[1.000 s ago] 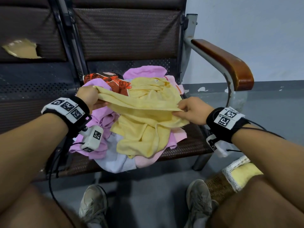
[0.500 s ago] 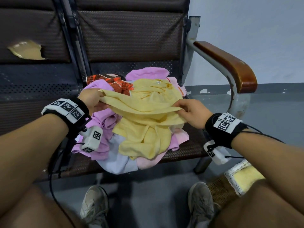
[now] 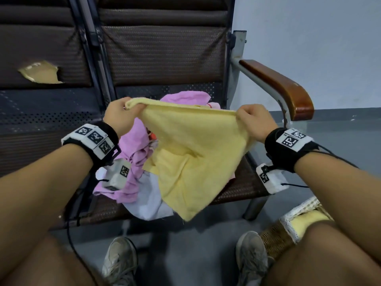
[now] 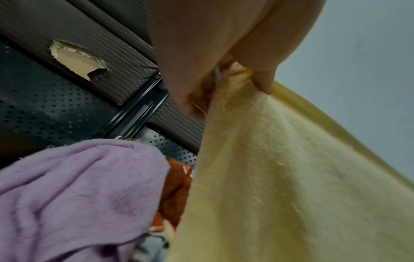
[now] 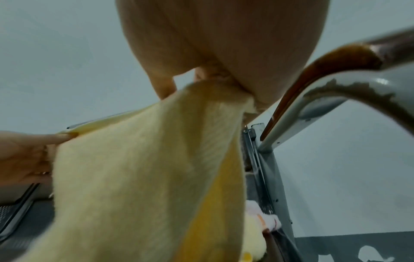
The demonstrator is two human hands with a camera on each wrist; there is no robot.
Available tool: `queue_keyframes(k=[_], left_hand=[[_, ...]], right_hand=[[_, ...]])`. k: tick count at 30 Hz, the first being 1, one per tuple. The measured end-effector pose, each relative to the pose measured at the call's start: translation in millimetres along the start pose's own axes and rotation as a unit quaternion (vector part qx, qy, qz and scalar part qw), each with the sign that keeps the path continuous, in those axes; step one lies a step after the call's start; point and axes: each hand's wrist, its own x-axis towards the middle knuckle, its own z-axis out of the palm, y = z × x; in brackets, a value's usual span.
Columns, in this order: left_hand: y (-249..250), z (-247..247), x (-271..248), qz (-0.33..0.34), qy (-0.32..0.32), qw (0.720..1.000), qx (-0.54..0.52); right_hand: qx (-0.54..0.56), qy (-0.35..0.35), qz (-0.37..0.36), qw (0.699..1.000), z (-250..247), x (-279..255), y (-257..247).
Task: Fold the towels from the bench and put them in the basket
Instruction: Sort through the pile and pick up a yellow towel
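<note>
The yellow towel (image 3: 193, 159) has come up off the pile (image 3: 132, 162) on the worktop (image 3: 237, 188) and now hangs spread between raised hands. Left hand (image 3: 118, 117) and right hand (image 3: 254, 122) each pinch a top corner, fingers (image 4: 262, 78) curled. The basket (image 3: 276, 240) stands by the right foot.

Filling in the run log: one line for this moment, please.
phase: spreading towel | left hand: pinches yellow towel corner | right hand: pinches other corner | pile: on bench | basket: floor
</note>
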Motion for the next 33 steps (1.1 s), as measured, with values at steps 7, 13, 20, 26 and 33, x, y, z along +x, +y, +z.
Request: queue_keyframes(k=[7,13,20,26,33], left_hand=[[55.0,-18.0,5.4,-0.040,0.042,0.979,-0.195],[116.1,-31.2,22.6,-0.103,0.134,0.965,-0.202],[187.0,-1.7,0.8,-0.098,0.070,0.958,-0.259],[209.2,31.4,-57.2,0.080,-0.099,0.969,-0.210],[203.6,15.6,-50.6,-0.030,-0.078,0.969,-0.232]], right_hand=[[0.094,-0.015,0.022,0.995,-52.9,5.3,-28.9],[0.132,0.009,0.081,0.988,-84.8,13.4,-85.7],[0.291,-0.022,0.151,0.944,-81.9,9.0,-143.5],[0.414,-0.130,0.147,0.889,-72.1,-8.7,-177.6],[0.271,-0.098,0.136,0.948,-69.1,-9.6,-161.6]])
